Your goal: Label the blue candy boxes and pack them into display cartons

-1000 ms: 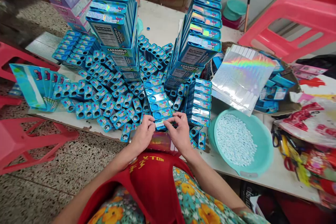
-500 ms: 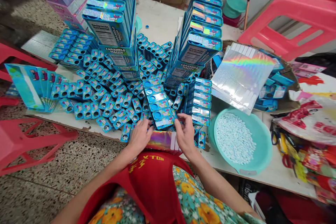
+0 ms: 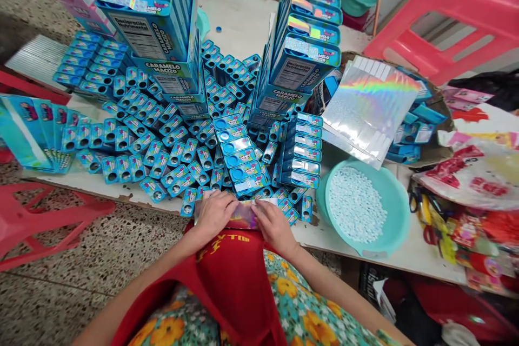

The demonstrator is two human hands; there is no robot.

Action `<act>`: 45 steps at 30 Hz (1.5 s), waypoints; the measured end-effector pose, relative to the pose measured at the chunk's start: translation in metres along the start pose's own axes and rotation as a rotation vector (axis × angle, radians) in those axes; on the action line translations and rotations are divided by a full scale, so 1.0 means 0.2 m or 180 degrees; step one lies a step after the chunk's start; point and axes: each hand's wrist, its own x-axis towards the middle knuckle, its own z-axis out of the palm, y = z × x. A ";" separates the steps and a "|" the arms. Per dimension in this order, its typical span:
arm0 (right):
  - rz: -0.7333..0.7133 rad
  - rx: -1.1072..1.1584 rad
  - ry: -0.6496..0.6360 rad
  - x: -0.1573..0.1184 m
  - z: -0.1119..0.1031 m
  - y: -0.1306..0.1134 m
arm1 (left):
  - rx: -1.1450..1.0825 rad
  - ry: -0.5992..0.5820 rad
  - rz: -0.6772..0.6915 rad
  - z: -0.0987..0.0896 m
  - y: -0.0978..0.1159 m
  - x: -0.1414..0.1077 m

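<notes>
A shiny holographic sheet [image 3: 242, 215] lies at the table's front edge, against the red apron. My left hand [image 3: 214, 211] presses over its left part with fingers closed. My right hand [image 3: 273, 224] has its fingertips together on the sheet's right part. Just beyond my hands, a row of blue boxes [image 3: 247, 184] leans with the flat faces up. Many small blue boxes with round holes [image 3: 178, 151] spread around it. Two tall stacks of larger blue boxes, one on the left [image 3: 150, 32] and one on the right [image 3: 304, 65], rise behind.
A turquoise basin [image 3: 399, 216] of pale candies stands to the right, below more holographic sheets [image 3: 365, 108]. Scissors [image 3: 430, 235] and colourful wrappers lie at the far right. Folded blue cartons [image 3: 24, 135] stand at the left. Red stools [image 3: 48, 221] flank the table [image 3: 231, 11].
Both hands have moved from beside the row of blue boxes down onto the holographic sheet, my right hand shifting inward. The whole view has shifted slightly.
</notes>
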 end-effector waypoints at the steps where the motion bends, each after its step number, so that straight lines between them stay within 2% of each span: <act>1: -0.0038 0.0054 0.0005 0.00 -0.02 0.00 | -0.0019 0.0010 -0.0018 0.01 -0.01 0.00; 4: 0.0040 0.0394 0.0014 0.02 -0.13 -0.04 | -0.0008 -0.0001 -0.0047 0.04 -0.03 0.02; 7: 0.0364 0.1042 0.0117 0.11 -0.31 -0.09 | -0.0011 0.0032 -0.0071 0.03 -0.04 0.00; 9: 0.0631 0.1453 0.0267 0.19 -0.43 -0.13 | -0.0285 0.0304 -0.0137 -0.03 -0.02 -0.03; 11: 0.0783 0.1739 0.0343 0.26 -0.52 -0.16 | -0.0863 0.0650 -0.0131 -0.12 0.02 -0.06; 12: 0.0804 0.1841 0.0354 0.30 -0.54 -0.18 | -0.1178 0.0717 -0.0075 -0.17 0.06 -0.07; 14: 0.0836 0.2007 0.0338 0.36 -0.57 -0.20 | -0.1645 0.0546 0.0026 -0.27 0.13 -0.08; 17: 0.1012 0.2197 0.0304 0.44 -0.53 -0.22 | -0.1926 0.0035 -0.0170 -0.35 0.21 -0.04; 19: 0.1220 0.2183 0.0408 0.49 -0.48 -0.21 | -0.2046 -0.0111 -0.0430 -0.36 0.22 0.01; 22: 0.1382 0.1743 0.0887 0.56 -0.37 -0.18 | -0.2188 -0.0105 -0.0568 -0.35 0.16 0.08; 25: 0.1421 0.1258 0.1197 0.61 -0.27 -0.14 | -0.2225 0.0132 -0.0604 -0.33 0.09 0.13; 29: 0.1585 0.1191 0.1217 0.64 -0.18 -0.09 | -0.2161 0.0325 -0.0648 -0.25 0.03 0.17; 33: 0.1649 0.1466 0.1276 0.64 -0.13 -0.05 | -0.2260 0.0671 -0.0797 -0.12 0.04 0.18; 37: 0.1676 0.1553 0.1198 0.66 -0.14 -0.02 | -0.1812 0.0610 -0.1167 -0.03 0.00 0.19; 39: 0.1768 0.1736 0.1228 0.64 -0.16 -0.02 | -0.1338 0.0459 -0.1146 -0.03 -0.03 0.18; 41: 0.1798 0.1771 0.1374 0.58 -0.19 -0.04 | -0.0776 0.0273 -0.0933 -0.07 -0.05 0.15; 43: 0.1693 0.1574 0.1513 0.47 -0.21 -0.06 | -0.0327 0.0048 -0.0655 -0.10 -0.06 0.10; 45: 0.1414 0.1322 0.1348 0.34 -0.20 -0.08 | -0.0083 -0.0153 -0.0333 -0.12 -0.04 0.04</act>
